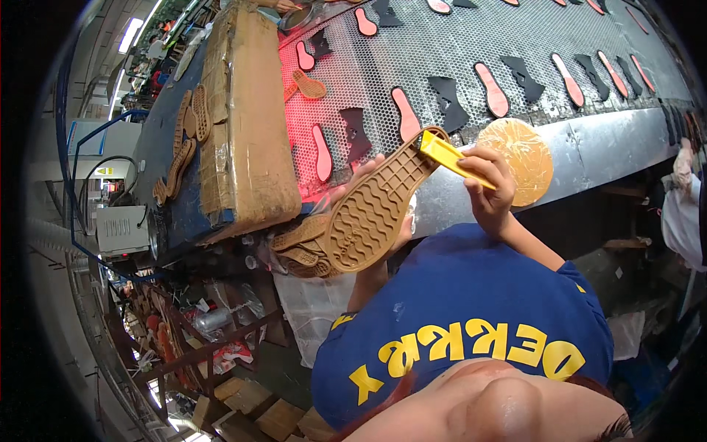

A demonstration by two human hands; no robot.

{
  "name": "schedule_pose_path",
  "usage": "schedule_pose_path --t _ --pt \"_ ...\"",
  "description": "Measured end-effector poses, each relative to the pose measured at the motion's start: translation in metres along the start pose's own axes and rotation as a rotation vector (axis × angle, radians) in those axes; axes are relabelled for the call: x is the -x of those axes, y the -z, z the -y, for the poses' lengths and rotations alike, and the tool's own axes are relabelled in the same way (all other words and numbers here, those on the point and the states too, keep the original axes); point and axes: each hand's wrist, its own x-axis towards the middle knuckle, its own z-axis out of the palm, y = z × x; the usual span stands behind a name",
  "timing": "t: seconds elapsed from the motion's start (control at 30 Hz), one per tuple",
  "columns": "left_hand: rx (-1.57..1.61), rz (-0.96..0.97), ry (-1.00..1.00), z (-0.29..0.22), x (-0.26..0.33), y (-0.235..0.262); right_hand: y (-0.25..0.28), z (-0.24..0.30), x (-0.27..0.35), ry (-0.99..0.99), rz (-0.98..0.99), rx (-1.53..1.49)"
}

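Note:
A brown rubber shoe sole (375, 202) is held up tilted, its wavy tread facing me. My left hand (403, 234) grips it from behind, mostly hidden, with fingertips showing past its edges. My right hand (492, 180) is closed around a flat yellow handle (455, 160). The far end of that yellow tool touches the narrow upper end of the sole; its kind is not clear. More brown soles (302, 250) are piled just left of the held sole. A round tan disc (519, 162) with a shiny, wrinkled surface lies beside my right hand.
A perforated conveyor belt (442, 55) carries pink sole-shaped pieces (491, 90) and black cut pieces (449, 103). Its metal edge (604, 144) runs along my side. Left stands a cardboard-covered block (254, 110), with soles (177, 166) beyond it. Another person's arm (683, 166) shows far right.

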Motion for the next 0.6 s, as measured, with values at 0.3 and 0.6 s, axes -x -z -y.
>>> schedule_pose_path --t 0.3,0.6 --pt "-0.116 0.078 0.118 -0.003 -0.004 -0.011 -0.002 0.016 -0.001 0.02 0.082 -0.104" --pt "0.545 -0.39 0.28 0.007 -0.011 -0.053 -0.008 0.033 -0.005 0.149 0.147 -0.108"
